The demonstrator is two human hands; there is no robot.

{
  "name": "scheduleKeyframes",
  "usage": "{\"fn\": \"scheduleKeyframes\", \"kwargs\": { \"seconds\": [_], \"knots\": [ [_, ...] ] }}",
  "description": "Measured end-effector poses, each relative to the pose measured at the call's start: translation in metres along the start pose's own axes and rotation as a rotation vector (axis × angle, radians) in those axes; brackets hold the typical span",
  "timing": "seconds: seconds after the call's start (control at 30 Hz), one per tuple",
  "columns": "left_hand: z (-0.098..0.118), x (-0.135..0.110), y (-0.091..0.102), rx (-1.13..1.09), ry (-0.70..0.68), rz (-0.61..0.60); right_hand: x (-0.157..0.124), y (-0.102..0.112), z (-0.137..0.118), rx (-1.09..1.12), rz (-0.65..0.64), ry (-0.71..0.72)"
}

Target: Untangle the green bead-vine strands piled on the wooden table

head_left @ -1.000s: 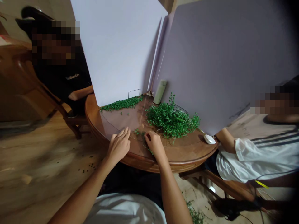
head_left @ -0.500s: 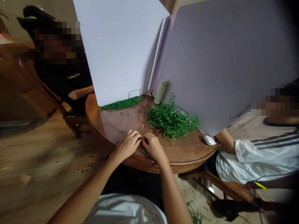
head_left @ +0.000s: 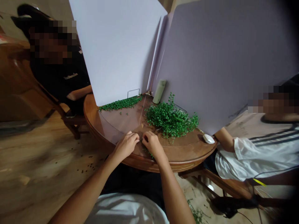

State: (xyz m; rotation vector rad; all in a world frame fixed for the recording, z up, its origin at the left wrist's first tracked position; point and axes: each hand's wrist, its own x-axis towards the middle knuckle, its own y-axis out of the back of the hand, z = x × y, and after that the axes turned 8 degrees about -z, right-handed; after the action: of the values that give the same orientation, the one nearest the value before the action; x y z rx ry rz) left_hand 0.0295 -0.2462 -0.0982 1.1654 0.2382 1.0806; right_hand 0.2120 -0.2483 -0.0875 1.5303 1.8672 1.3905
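Note:
Close together over the table's near edge are my two hands, with a small gap between the fingertips. My right hand (head_left: 151,143) is closed on a thin leafy sprig (head_left: 149,153), whose green end trails below the palm. My left hand (head_left: 127,144) is pinched, thumb against fingers; anything between them is too small to make out. Beyond my right hand lies a bushy heap of green leafy stems (head_left: 173,119). A long pile of loose small green leaves (head_left: 120,103) runs along the foot of the white panel, with a couple of leaves lying apart from it.
Tall white (head_left: 119,46) and grey (head_left: 198,62) panels stand on the round wooden table (head_left: 112,124). A pale green bottle (head_left: 159,91) stands where they meet; a white object (head_left: 208,139) lies right. People sit at both sides. Stems (head_left: 197,213) and dark bits litter the floor.
My fingertips have drawn slightly apart, the left hand's fingers curling in more. The sprig stays at my right hand. The whole view has shifted a little.

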Motion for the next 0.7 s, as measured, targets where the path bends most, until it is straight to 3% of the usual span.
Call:
{"fn": "scheduleKeyframes", "kwargs": {
  "seconds": [0.27, 0.57, 0.7],
  "knots": [
    [-0.006, -0.005, 0.006, 0.015, 0.006, -0.004, 0.004, -0.003, 0.012, -0.006, 0.054, -0.110],
    [-0.064, -0.008, 0.045, 0.183, 0.196, 0.152, -0.008, 0.011, 0.002, 0.094, 0.050, -0.068],
    [-0.070, -0.011, 0.046, 0.209, 0.248, 0.199, -0.007, 0.008, -0.001, 0.039, 0.057, -0.076]
  ]
}}
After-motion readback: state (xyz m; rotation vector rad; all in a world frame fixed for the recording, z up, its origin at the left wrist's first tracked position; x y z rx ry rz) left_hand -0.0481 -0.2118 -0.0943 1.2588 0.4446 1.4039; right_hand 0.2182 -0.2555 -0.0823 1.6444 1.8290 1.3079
